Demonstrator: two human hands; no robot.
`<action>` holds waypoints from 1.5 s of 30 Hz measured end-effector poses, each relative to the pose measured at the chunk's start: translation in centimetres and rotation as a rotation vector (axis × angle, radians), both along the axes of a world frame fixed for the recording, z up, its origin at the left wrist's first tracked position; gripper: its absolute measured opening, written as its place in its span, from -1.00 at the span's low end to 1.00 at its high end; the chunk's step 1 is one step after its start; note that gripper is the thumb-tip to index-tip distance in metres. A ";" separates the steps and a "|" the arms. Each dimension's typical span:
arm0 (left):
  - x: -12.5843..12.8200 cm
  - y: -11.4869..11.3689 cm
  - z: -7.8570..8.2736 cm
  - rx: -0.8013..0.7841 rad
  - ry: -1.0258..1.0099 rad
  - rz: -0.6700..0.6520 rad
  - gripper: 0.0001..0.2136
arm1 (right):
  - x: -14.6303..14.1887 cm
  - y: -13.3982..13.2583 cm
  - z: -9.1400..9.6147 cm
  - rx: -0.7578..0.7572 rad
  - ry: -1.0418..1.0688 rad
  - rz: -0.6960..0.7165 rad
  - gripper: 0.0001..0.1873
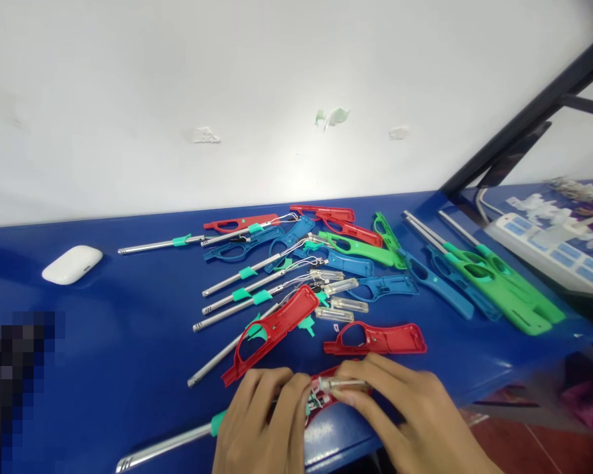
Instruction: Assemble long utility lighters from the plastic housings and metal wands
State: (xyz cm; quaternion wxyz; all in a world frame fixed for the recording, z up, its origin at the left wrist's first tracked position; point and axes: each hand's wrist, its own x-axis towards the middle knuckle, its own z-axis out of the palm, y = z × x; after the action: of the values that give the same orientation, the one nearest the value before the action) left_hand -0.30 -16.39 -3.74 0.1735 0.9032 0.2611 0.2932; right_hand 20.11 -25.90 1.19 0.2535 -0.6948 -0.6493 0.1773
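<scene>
At the front edge of the table, my left hand (267, 418) is closed over a partly assembled lighter. Its silver barrel (165, 447) and green collar (218, 422) stick out to the left. Part of the red handle shell (319, 416) shows between my hands, with small white and green inner parts in it. My right hand (405, 405) pinches a clear fuel tank (348, 383) by its side, over that shell. My fingers hide much of the shell. Just beyond lie a red shell half (410, 338) and another red shell half (296, 313) resting across a barrel.
Several barrels with wires, clear tanks (350, 305) and blue shells (390, 286) lie mid-table. Green lighters (508, 296) lie at right, beside a power strip (553, 247) on another surface. A white case (72, 264) sits at left. A white wall (257, 79) stands behind.
</scene>
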 end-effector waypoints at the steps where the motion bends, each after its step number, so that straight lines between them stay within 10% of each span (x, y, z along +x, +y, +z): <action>1: 0.1 0.0 0.1 0.001 -0.005 0.004 -0.80 | 0.0 0.0 0.1 0.002 0.002 -0.001 -0.66; 10: 0.7 0.0 0.8 0.049 -0.054 0.069 -0.82 | -1.3 0.9 1.4 0.119 -0.055 -0.081 -0.31; 34: -0.2 0.2 -0.5 0.125 0.039 -0.001 -0.75 | -1.4 0.1 2.1 0.076 -0.102 -0.165 -0.63; 45: -0.3 0.5 -0.1 0.234 0.025 0.013 -0.73 | -1.3 0.8 2.0 0.148 -0.135 -0.144 -0.32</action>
State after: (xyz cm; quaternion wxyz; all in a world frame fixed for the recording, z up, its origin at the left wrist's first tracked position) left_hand -0.61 -15.88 -3.79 0.0618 0.9191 0.2329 0.3117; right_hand 18.82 -25.08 3.21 0.2716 -0.7294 -0.6246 0.0631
